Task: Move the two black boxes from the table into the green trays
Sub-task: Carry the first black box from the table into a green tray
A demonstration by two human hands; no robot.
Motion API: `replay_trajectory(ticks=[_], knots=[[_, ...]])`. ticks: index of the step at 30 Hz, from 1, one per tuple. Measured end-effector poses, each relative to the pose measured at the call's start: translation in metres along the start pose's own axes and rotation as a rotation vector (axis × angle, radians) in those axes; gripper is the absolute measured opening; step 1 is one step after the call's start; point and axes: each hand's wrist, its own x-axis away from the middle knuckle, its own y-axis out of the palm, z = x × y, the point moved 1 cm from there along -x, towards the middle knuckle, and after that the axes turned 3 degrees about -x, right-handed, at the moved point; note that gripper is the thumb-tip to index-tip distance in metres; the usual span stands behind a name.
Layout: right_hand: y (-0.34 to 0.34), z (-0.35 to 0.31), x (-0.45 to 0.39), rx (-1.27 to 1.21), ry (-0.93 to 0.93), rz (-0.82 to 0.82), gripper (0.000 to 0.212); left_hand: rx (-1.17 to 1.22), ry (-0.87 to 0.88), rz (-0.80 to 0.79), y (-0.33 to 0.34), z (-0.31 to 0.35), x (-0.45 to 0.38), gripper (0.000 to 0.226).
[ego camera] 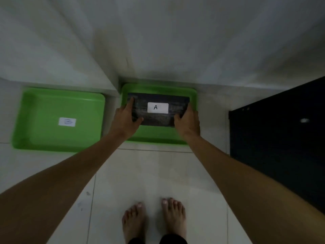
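Note:
A black box with a white label "A" sits in or just over the right green tray on the floor. My left hand grips its left end and my right hand grips its right end. The left green tray holds only a white label marked "B". A second black box is not in view.
Both trays lie on white floor tiles against a white wall, which has a corner jutting out between them. A dark table or cabinet stands at the right. My bare feet stand on the tiles behind the trays.

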Motion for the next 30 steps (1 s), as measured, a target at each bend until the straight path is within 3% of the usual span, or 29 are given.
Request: replay_trajectory(ticks=[7,12,16,18,23,25,28,30], knots=[[0.049,0.026,-0.034,-0.010,-0.017,-0.050,0.070,0.051,-0.004,-0.028,0.054,-0.040,-0.028,0.098],[0.047,0.029,-0.037,-0.029,0.007,-0.083,0.070,0.029,0.000,-0.087,0.050,-0.038,-0.035,0.109],[0.039,0.028,-0.034,-0.017,0.010,-0.091,0.078,-0.137,-0.021,-0.114,0.036,-0.021,-0.017,0.110],[0.037,0.034,-0.038,-0.014,0.000,-0.098,0.070,-0.131,-0.036,-0.107,0.017,-0.011,-0.002,0.108],[-0.049,-0.058,0.036,0.072,0.003,-0.261,0.032,0.019,-0.041,-0.220,-0.062,0.051,0.071,0.105],[-0.094,-0.105,0.072,0.132,-0.017,-0.332,0.030,0.083,-0.033,-0.239,-0.111,0.092,0.113,0.089],[-0.193,-0.178,0.142,0.244,-0.071,-0.417,0.034,0.196,0.007,-0.245,-0.202,0.166,0.175,0.041],[-0.260,-0.221,0.186,0.294,-0.140,-0.443,0.041,0.155,0.048,-0.258,-0.259,0.204,0.206,0.031]])
